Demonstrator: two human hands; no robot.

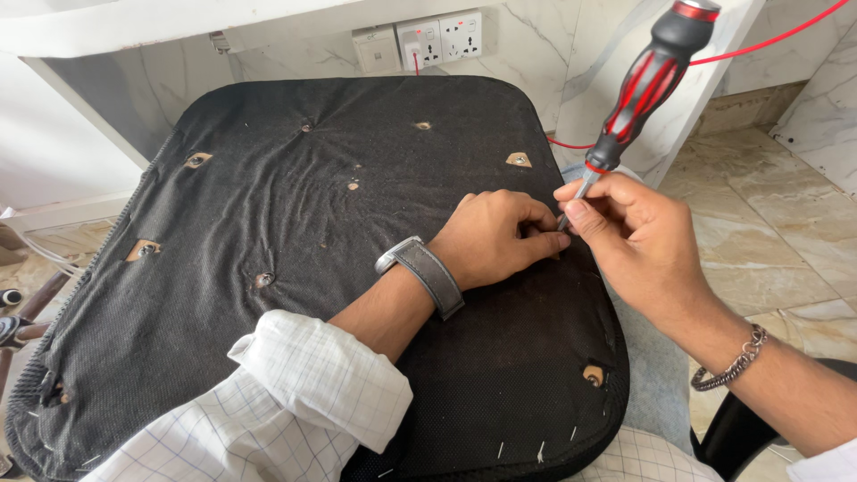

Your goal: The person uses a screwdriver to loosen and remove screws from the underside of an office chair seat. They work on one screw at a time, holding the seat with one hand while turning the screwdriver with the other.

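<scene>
Screwdriver (644,85) gripped in right hand (625,236); left hand (495,236) pinching seat cushion (295,259) fabric at tip.

My left arm wears a white shirt sleeve (295,393) with a fine grid of thin blue lines, rolled into a thick cuff below the elbow; the forearm past it is bare. On my left wrist sits a watch (427,272) with a broad grey strap and a silver metal case, its face turned away. My right wrist carries a silver bracelet (732,361) of small dark-edged links, hanging loose. A bit of white sleeve shows at the frame's lower right corner. Both hands are bare, without rings or gloves.
</scene>
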